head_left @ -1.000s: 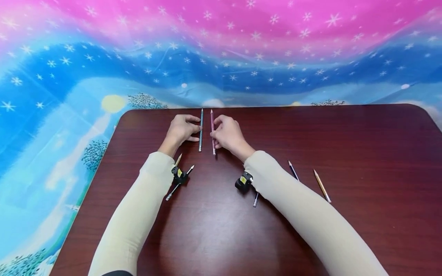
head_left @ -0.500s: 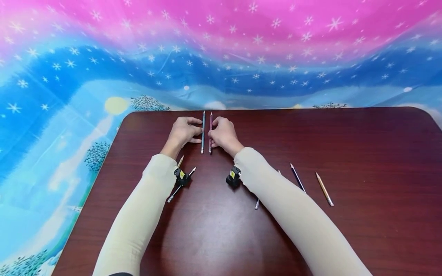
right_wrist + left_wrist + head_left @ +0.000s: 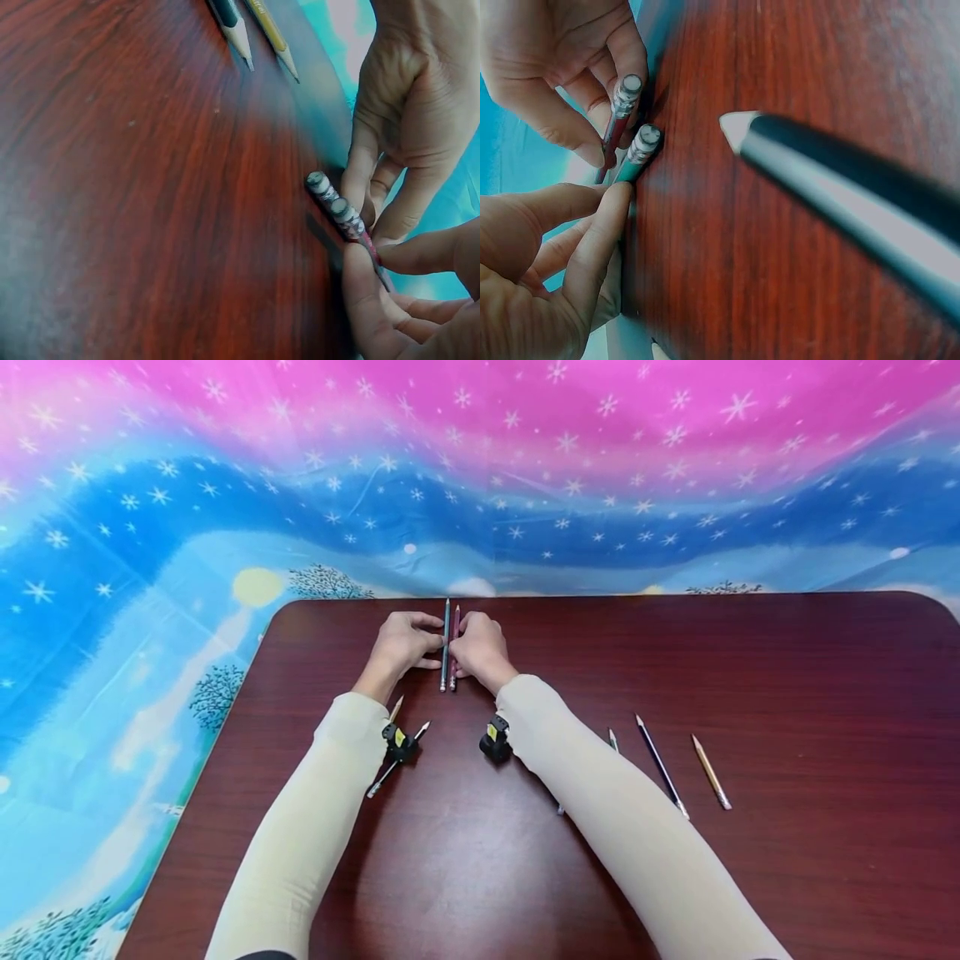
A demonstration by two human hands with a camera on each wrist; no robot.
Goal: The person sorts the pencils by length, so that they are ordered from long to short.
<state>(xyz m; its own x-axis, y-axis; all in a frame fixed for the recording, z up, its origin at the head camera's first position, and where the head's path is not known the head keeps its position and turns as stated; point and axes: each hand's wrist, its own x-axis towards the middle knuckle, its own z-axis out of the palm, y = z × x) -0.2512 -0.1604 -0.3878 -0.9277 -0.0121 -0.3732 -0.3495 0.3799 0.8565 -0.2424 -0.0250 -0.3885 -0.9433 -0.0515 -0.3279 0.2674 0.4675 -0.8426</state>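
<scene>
At the table's far edge, my left hand point(image 3: 401, 643) pinches a teal pencil point(image 3: 446, 647) between thumb and fingertips. My right hand point(image 3: 480, 647) pinches a dark pink pencil point(image 3: 454, 652) just to its right. Both pencils lie parallel, tips away from me and eraser ends nearest, with a thin gap between them in the head view. In the left wrist view the teal pencil's eraser end point(image 3: 646, 141) sits beside the pink one's eraser end point(image 3: 628, 88). Fingers hide parts of both shafts.
Below my left wrist, a yellow pencil point(image 3: 396, 710) and a dark pencil point(image 3: 384, 777) lie partly hidden. Right of my right forearm lie a dark blue pencil point(image 3: 662, 768) and a yellow pencil point(image 3: 710, 772); another pencil point(image 3: 613, 740) is mostly covered by the sleeve.
The right hand has moved left with the pink pencil, narrowing its gap to the teal one. The left hand has shifted only slightly. More of the pencils beside the right forearm shows.
</scene>
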